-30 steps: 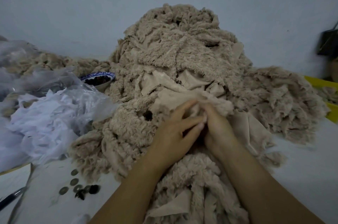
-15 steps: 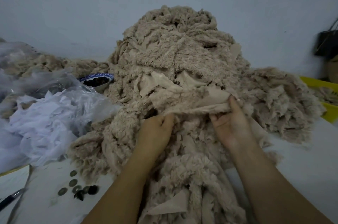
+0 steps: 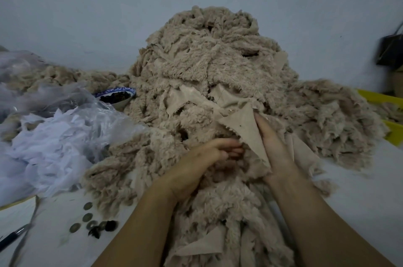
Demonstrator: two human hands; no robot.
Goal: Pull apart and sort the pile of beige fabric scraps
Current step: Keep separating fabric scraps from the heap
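Observation:
A tall pile of beige fleece scraps (image 3: 209, 66) fills the middle of the table and spreads right and towards me. My right hand (image 3: 275, 149) holds a triangular beige scrap (image 3: 245, 129) at the front of the pile, smooth backing up. Its fingers lie straight along the scrap's right edge and its thumb is hidden beneath. My left hand (image 3: 209, 157) sits just left of that scrap, with its fingers curled at the fluffy lower edge. More fleece pieces (image 3: 218, 218) lie between my forearms.
A clear plastic bag of white scraps (image 3: 54, 136) lies at left, with a blue-rimmed bowl (image 3: 118, 97) of dark bits behind it. Several round buttons (image 3: 91, 221) and a pen (image 3: 11, 239) lie front left. A yellow bin (image 3: 390, 118) stands at right. A wall is close behind.
My hands moved apart and spread one scrap out of the pile. My right hand then turned it up so its smooth side shows, and my left hand dropped lower beside it.

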